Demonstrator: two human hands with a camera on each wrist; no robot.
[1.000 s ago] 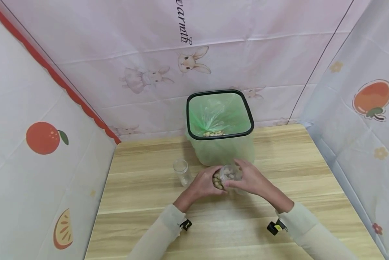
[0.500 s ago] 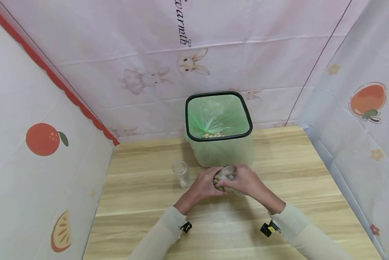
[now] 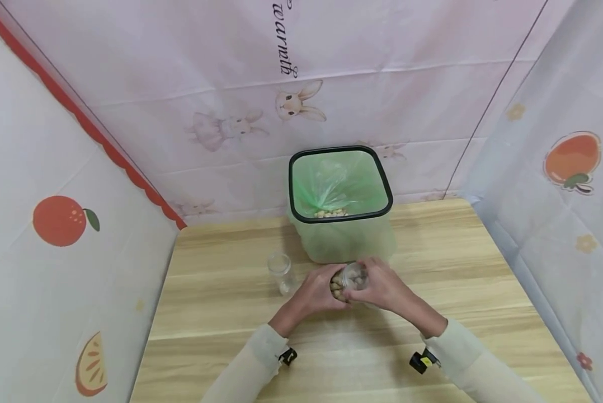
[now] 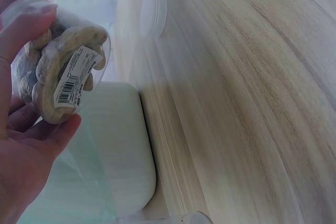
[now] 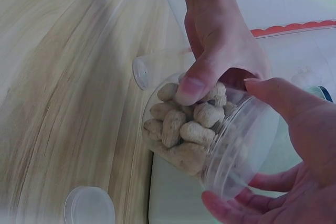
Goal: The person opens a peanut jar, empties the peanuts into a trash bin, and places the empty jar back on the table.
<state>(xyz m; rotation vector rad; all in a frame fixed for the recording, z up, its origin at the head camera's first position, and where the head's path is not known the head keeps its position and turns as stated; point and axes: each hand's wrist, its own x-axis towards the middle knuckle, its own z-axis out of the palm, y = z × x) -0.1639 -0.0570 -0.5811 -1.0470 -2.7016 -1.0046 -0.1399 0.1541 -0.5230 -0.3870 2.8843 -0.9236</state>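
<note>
A clear jar of unshelled peanuts [image 5: 184, 124] is held tilted above the table between both hands. My left hand [image 3: 318, 288] grips its body, thumb pressed along the side in the right wrist view. My right hand [image 3: 388, 286] has its thumb and fingers curled round the clear lid [image 5: 251, 148] at the jar's mouth. A white barcode label [image 4: 76, 77] shows on the jar's bottom in the left wrist view. To the left of my left hand stands an uncovered clear jar [image 3: 281, 271] with nothing visible inside.
Just beyond the hands stands a bin [image 3: 349, 240] with a black rim and green bag, pale pieces [image 3: 331, 213] inside. A loose translucent lid [image 4: 153, 15] lies on the wooden table [image 3: 221, 313]. Printed cloths hang behind and at both sides.
My right hand's fingers, spread wider a second ago, have drawn in round the lid. The left hand keeps its grip on the jar. The view has tipped slightly upward.
</note>
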